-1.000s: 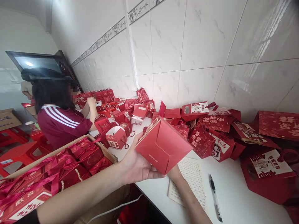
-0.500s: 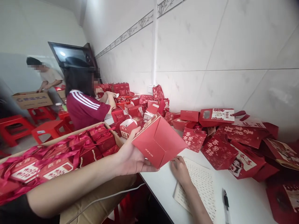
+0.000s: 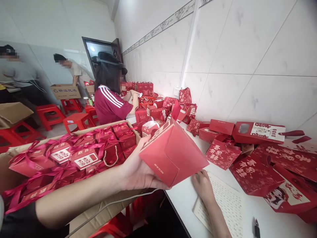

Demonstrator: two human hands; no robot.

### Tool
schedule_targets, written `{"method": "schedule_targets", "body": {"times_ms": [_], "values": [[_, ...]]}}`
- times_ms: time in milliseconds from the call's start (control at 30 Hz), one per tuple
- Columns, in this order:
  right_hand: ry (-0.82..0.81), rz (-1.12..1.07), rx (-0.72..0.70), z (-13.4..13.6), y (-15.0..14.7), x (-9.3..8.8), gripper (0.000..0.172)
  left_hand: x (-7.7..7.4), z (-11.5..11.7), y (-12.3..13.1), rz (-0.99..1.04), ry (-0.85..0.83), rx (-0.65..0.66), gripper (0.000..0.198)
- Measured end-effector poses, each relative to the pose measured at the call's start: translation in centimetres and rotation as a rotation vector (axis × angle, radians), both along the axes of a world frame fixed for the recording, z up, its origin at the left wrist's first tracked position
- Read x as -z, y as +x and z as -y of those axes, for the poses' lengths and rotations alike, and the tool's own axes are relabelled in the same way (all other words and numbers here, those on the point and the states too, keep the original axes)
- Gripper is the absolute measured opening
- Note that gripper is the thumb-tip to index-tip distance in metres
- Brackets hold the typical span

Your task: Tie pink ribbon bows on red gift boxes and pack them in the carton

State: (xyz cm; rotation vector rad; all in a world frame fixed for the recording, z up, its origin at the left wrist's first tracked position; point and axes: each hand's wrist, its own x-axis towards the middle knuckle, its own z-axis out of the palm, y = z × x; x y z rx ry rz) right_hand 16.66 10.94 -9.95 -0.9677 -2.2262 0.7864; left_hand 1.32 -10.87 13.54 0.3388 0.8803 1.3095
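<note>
My left hand (image 3: pixel 138 168) grips a red paper gift box (image 3: pixel 173 155), thumb along its near left side and fingers beneath. The box is raised and tilted, with its folded bottom flaps and small printing facing me. My right hand (image 3: pixel 201 183) rests on the white table just below the box, at the upper left edge of a sheet of paper covered in handwriting (image 3: pixel 228 201). Its fingers are loosely bent, with nothing visible in them. A black pen (image 3: pixel 257 228) lies right of the paper.
To the left, a large carton (image 3: pixel 10 148) holds several ribbon-tied red boxes (image 3: pixel 63 152). Red bags and boxes (image 3: pixel 257 172) crowd the table's right side along the wall. A person in a maroon shirt (image 3: pixel 111 104) works farther up. A white cable (image 3: pixel 123 200) crosses below my left forearm.
The view has turned left, shifting the surroundings rightward and showing more of the carton and another person. My left hand still holds the gift box; my right hand stays by the paper.
</note>
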Motion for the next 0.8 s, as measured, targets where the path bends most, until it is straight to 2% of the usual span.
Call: {"method": "schedule_targets", "body": {"times_ms": [67,133,267,333,433,533,567,667,733,800], "values": [[0.002,-0.004,-0.006,0.0,0.1,0.1,0.031,0.1,0.3,-0.3,-0.185,0.107,-0.087,0.070],[0.001,-0.018,-0.008,-0.1,0.1,0.2,0.030,-0.1,0.7,-0.7,-0.501,0.233,-0.203,0.067],[-0.026,-0.077,0.009,0.1,0.0,-0.3,0.028,-0.8,1.5,-1.6,-1.187,0.339,-0.418,0.085],[-0.049,-0.139,-0.017,0.8,-0.3,-1.8,0.030,-1.0,1.7,-2.0,-1.437,0.343,-0.426,0.092],[-0.008,-0.314,-0.193,3.1,-0.8,-6.2,0.050,-0.8,1.6,-2.7,-1.738,0.349,-0.312,0.098],[0.054,-0.515,-0.471,5.8,-1.0,-11.5,0.098,-0.5,1.1,-3.2,-1.846,0.392,-0.194,0.101],[0.054,-0.534,-0.534,6.5,-1.1,-13.1,0.104,-0.4,0.8,-3.3,-1.850,0.416,-0.164,0.102],[0.015,-0.499,-0.626,7.5,-0.9,-16.2,0.101,-0.6,0.2,-3.7,-1.852,0.493,-0.058,0.105],[-0.010,-0.488,-0.597,7.4,-0.8,-16.8,0.101,-1.1,0.0,-4.0,-1.853,0.513,0.021,0.105],[0.005,-0.527,-0.512,6.9,-0.8,-16.6,0.104,-1.7,-0.1,-4.3,-1.820,0.496,0.109,0.105]]}}
